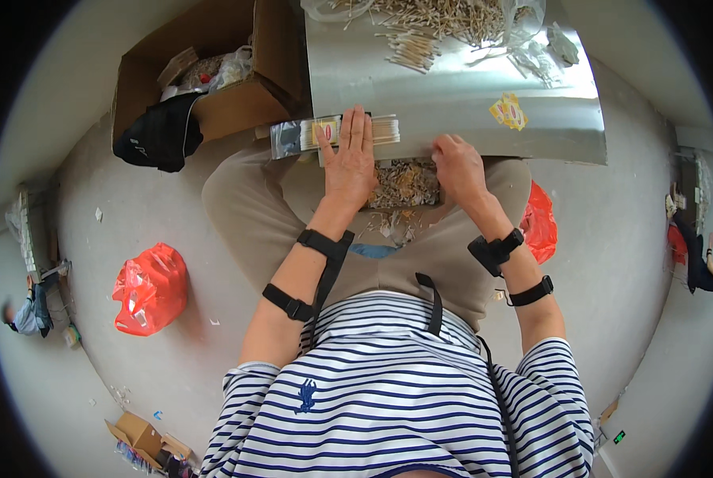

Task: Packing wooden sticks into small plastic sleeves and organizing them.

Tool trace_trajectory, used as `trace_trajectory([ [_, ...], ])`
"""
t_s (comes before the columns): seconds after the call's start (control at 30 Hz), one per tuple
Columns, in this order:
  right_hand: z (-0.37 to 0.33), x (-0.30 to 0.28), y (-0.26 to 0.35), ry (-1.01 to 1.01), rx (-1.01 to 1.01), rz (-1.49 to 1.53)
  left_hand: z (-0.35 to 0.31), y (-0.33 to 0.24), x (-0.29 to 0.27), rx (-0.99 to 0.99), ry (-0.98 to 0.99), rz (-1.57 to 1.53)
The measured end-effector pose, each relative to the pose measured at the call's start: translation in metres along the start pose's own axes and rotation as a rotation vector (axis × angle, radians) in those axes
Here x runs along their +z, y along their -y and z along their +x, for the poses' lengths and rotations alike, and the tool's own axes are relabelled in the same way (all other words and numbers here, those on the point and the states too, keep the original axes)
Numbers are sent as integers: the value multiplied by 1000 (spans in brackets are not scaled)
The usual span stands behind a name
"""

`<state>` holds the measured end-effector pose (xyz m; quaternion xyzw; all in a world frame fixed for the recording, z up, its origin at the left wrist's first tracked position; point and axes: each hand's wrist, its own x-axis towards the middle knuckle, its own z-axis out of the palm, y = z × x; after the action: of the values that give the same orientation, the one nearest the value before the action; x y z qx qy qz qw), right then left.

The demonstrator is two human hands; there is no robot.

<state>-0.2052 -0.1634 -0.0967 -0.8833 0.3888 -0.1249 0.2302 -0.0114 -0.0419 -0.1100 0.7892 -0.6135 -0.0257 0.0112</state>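
My left hand (351,169) lies flat with straight fingers across a row of cotton swabs (386,128) at the near edge of the metal-topped table (452,103). A clear plastic sleeve (286,140) with a yellow label wraps the left part of these swabs; their right ends show bare beyond my fingers. To the right, my right hand (461,170) is closed at the table edge, its fingertips curled under; whatever they hold is hidden. Small yellow printed cards (508,111) rest farther right on the table. A large heap of loose swabs (460,20) covers the far side, with a smaller batch (412,51) before it.
Below the table edge, between my knees, sits a container of brownish scraps (406,185). An open cardboard box (237,99) with black cloth (159,134) stands at left. Red plastic bags (151,288) are on the floor at both sides. Another person (33,312) sits far left.
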Motion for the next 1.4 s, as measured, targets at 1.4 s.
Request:
trace_trajectory([
  [1.4,38,21,45,-73,-249,-72,-4,-2,-5,-5,-28,-99],
])
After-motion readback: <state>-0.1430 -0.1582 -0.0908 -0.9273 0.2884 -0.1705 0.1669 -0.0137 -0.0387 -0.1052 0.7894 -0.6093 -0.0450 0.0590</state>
